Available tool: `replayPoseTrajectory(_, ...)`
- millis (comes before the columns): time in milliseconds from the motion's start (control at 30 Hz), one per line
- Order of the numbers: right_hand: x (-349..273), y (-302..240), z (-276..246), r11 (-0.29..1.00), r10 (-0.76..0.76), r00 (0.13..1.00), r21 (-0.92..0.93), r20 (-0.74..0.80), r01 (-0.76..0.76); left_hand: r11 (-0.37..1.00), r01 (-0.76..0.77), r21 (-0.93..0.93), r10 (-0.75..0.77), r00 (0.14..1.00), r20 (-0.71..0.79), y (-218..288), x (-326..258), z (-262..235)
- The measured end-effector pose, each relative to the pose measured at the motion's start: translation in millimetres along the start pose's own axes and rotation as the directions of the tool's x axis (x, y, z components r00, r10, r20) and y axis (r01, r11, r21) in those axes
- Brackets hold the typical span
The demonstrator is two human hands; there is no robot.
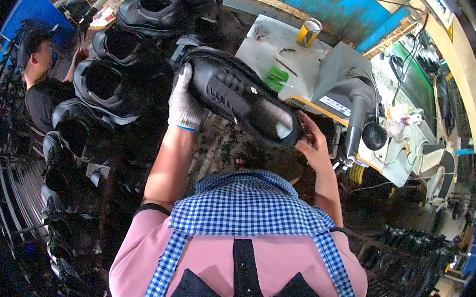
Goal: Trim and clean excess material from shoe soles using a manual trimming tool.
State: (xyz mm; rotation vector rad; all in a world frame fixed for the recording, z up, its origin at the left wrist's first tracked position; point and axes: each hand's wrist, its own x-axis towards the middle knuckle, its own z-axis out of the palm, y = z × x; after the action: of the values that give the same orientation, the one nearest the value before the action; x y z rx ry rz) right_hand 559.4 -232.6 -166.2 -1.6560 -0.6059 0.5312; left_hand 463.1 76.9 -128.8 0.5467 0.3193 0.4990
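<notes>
Between my two hands I hold a black shoe [228, 94] without laces, its toe to the left and its open heel end to the right. A white form or lining shows inside the opening. My left hand [184, 101], in a whitish knit glove, grips the toe end, with the thumb up along its side. Bare, my right hand [313, 144] has its thumb and fingers around the heel end. Just beyond the shoe is a sewing machine [343, 73] with a grey post arm. The undersides of the shoe are hidden.
A row of black shoes [105, 83] curves along my left. On the white worktable [259, 40] stand a yellow can [309, 32] and a green object [276, 78]. Another person [43, 78] is at the far left. More dark shoes [404, 253] hang or lie at lower right.
</notes>
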Motion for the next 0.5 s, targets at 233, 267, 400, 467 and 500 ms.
replayPoseTrajectory(233, 21.1, -19.8, 21.2, 0.896, -0.06, 0.904, 0.377, -0.424, 0.236, 0.973, 0.226, 0.054, -0.228, 0.973, 0.036, -47.4, -8.4, -28.0)
replayPoseTrajectory(267, 23.9, -27.6, 18.5, 0.883, 0.046, 0.884, 0.433, -0.465, 0.182, 0.941, 0.29, 0.175, -0.304, 0.951, 0.057, -43.0, -22.6, -22.5)
replayPoseTrajectory(400, 32.2, -19.3, 12.6, 0.93, -0.019, 0.864, 0.308, -0.504, 0.2, 0.758, 0.251, 0.602, -0.399, 0.909, 0.124, -62.0, -63.4, -41.1)
replayPoseTrajectory(467, 42.7, -9.8, 24.2, 0.918, -0.264, 0.817, 0.125, -0.513, 0.375, 0.627, 0.217, 0.748, -0.432, 0.896, 0.102, -77.8, -74.8, -53.4)
replayPoseTrajectory(500, 43.4, -17.4, 28.0, 0.917, -0.266, 0.823, 0.132, -0.502, 0.377, 0.681, 0.204, 0.703, -0.419, 0.896, 0.147, -82.3, -85.6, -46.9)
